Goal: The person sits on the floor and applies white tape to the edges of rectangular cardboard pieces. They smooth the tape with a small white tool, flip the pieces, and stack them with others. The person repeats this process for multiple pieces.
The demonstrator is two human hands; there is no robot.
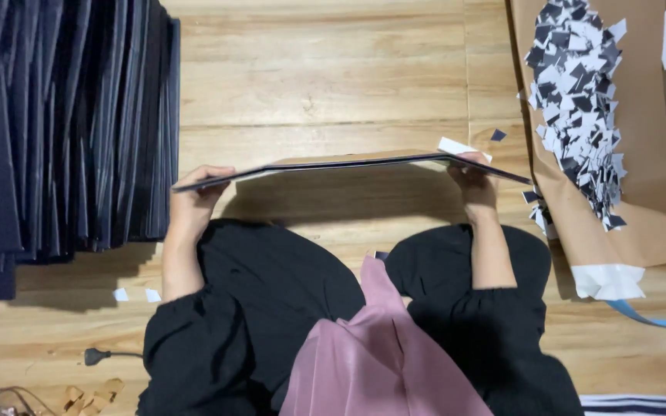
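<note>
Flat dark board with a brown backing (348,163), gripped edge-on by left hand (194,192) and right hand (473,179), could sag or slip onto the wooden floor (317,77) if either pinch loosens.

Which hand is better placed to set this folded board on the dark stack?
Left, probably. The left hand grips the flat board at the end nearest the dark stack. The right hand holds the far end, beside the brown paper with scraps.

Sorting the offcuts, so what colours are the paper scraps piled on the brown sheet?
The scraps are dark navy-black and white, seen in the head view.
</note>
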